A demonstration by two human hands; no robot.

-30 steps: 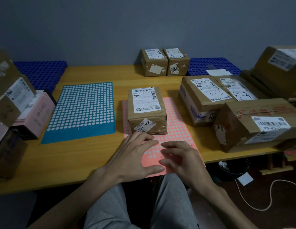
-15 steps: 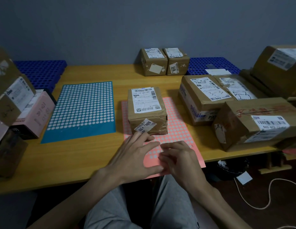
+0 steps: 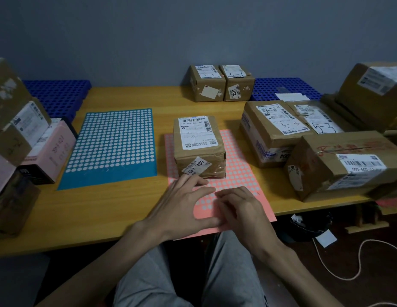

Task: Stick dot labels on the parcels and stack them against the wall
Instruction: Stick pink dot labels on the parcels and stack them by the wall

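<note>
The left hand lies flat on the near part of a pink dot-label sheet, fingers spread. Its fingertips are just beside the near face of a brown parcel standing on that sheet. The right hand, close beside it, curls its fingers down onto the sheet; whether it pinches a dot cannot be told. A blue dot-label sheet lies left on the wooden table. Two small parcels stand against the far wall. Larger boxes crowd the right.
</note>
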